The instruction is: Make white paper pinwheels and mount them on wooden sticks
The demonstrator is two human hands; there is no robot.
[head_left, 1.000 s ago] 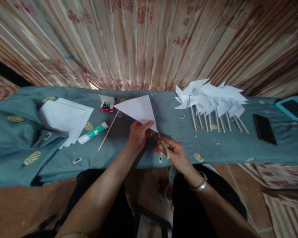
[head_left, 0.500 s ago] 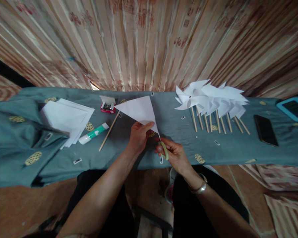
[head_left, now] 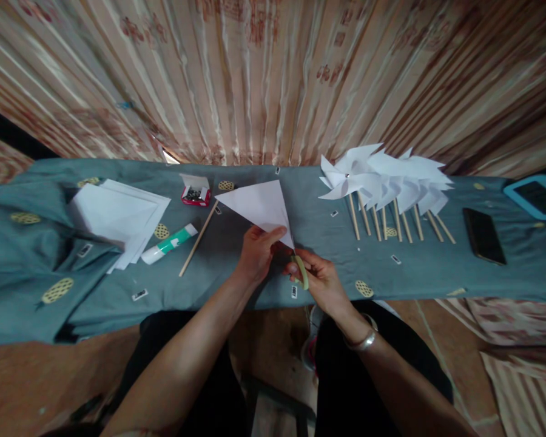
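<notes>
Pinching the white paper (head_left: 258,203) between thumb and fingers, my left hand (head_left: 255,255) holds it over the middle of the counter (head_left: 418,273), in front of me. My right hand (head_left: 324,280) is closed around the pale green handles of the scissors (head_left: 303,273), whose tips meet the paper's near corner. How deep any cut runs, I can't tell.

Much looks done already: to my right, several pinwheels (head_left: 352,173) lie in an overlapping row, each apparently on its own stick. This paper isn't one of them yet; it is a plain triangle, which I take to be a folded sheet. On my left, a small fanned stack of sheets (head_left: 118,209) remains, seemingly uncut, so I judge there is more left than the one I hold. A bare stick (head_left: 198,240) lies between the stack and my left hand, with nothing attached to it.

The paper is smooth, matte and crisp-edged; the pinwheel blades curl into sharp points. The stick is thin, straight, pale wood. Beside its far end, an open red-and-white card box (head_left: 195,193) holds small, dark, shiny bits. A green-and-white tube (head_left: 169,244) lies near the sheets, and the grey-green cloth beneath wrinkles into soft folds at the left.
</notes>
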